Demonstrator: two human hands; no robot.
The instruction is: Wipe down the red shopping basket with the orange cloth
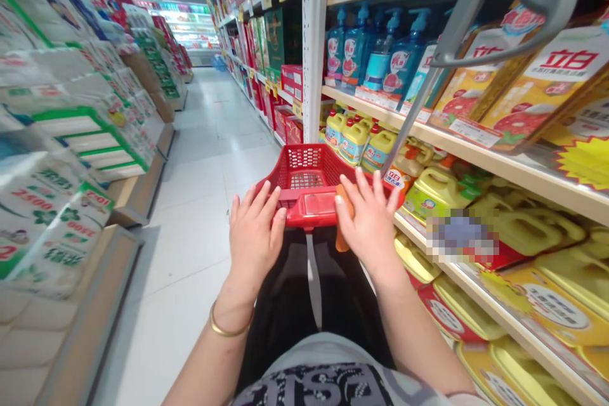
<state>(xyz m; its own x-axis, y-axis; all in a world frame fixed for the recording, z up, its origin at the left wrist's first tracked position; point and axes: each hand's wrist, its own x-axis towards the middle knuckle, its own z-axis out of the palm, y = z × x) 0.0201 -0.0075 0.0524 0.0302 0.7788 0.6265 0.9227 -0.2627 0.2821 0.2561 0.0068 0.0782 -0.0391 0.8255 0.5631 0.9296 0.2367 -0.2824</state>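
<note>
A red shopping cart (311, 171) with a perforated basket is right in front of me, its handle (311, 208) between my hands. My left hand (254, 225) lies palm down on the left end of the handle, fingers stretched out and apart. Over the right end is my right hand (367, 219), with an orange cloth (341, 240) under its palm and thumb, pressed against the handle. The cloth hangs slightly below the bar. What the palms touch underneath is hidden. The visible part of the basket holds nothing that I can make out.
Shelves at right carry blue pump bottles (397, 60), yellow detergent jugs (354, 139) and boxed bottles (547, 82). A grey pole with a looped end (504, 54) slants near the cart's right side. Stacked tissue packs (52, 216) line the left; a tiled aisle (204, 139) runs ahead.
</note>
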